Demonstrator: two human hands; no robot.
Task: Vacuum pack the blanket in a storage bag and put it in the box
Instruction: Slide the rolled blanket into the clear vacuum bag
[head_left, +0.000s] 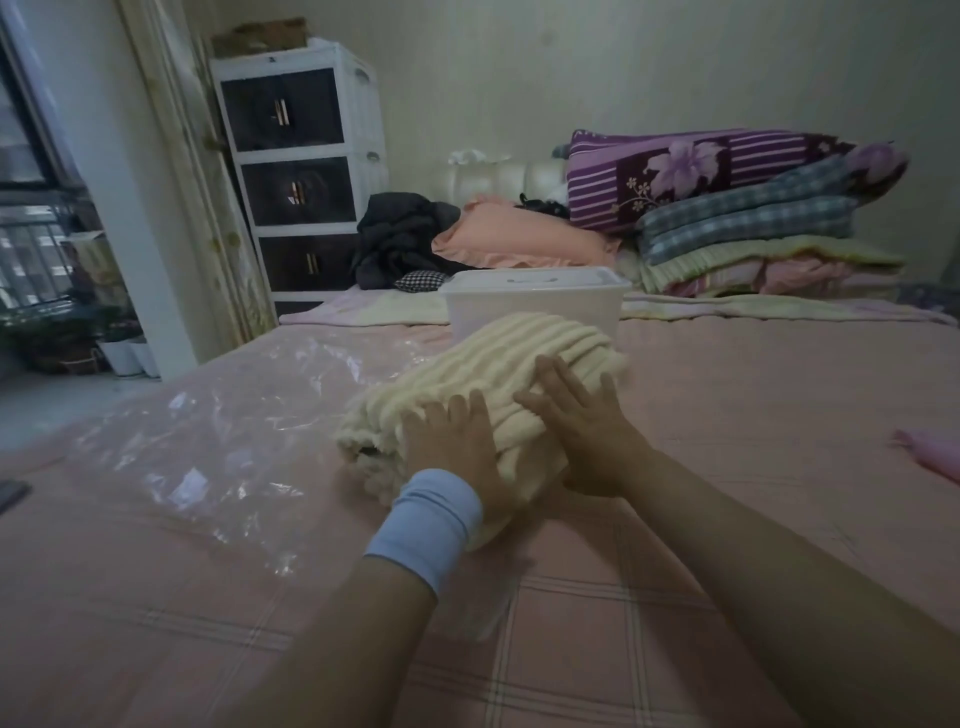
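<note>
A cream ribbed blanket (498, 358), folded into a thick bundle, lies on the pink bed in the middle of the view. My left hand (457, 447) rests flat on its near end, fingers straight, a light blue wristband on the wrist. My right hand (582, 421) presses flat on the top of the bundle, just right of the left hand. A clear plastic storage bag (218, 431) lies spread and crumpled on the bed to the left of the blanket. A translucent white box (535, 301) with its lid on stands right behind the blanket.
Folded quilts (753, 218) are stacked at the head of the bed on the right, with a peach pillow (519, 239) and dark clothes (400, 234) beside them. A white drawer cabinet (301, 171) stands at the back left. A pink object (935, 457) lies at the right edge.
</note>
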